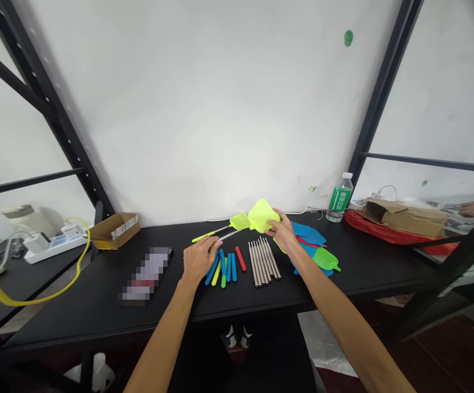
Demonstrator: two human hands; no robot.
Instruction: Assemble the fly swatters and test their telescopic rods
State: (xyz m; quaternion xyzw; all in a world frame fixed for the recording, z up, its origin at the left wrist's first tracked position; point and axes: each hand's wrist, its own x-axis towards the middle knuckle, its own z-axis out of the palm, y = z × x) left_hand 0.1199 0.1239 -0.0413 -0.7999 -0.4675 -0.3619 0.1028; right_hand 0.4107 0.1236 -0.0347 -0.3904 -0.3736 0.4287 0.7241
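Note:
My left hand is closed around the near end of a thin metal rod, with any handle there hidden by the fingers. The rod meets a yellow-green fly swatter head, which my right hand grips at its right edge. Just behind lies another yellow fly swatter with a rod and handle. Below the left hand are loose blue, yellow, green and red handles. Several silver metal rods lie side by side. Blue, red and green swatter heads are piled beside my right forearm.
A phone-like device, blurred out, lies to the left. Behind it is an open cardboard box, near a white power strip and a yellow cable. A water bottle stands back right by the black frame post.

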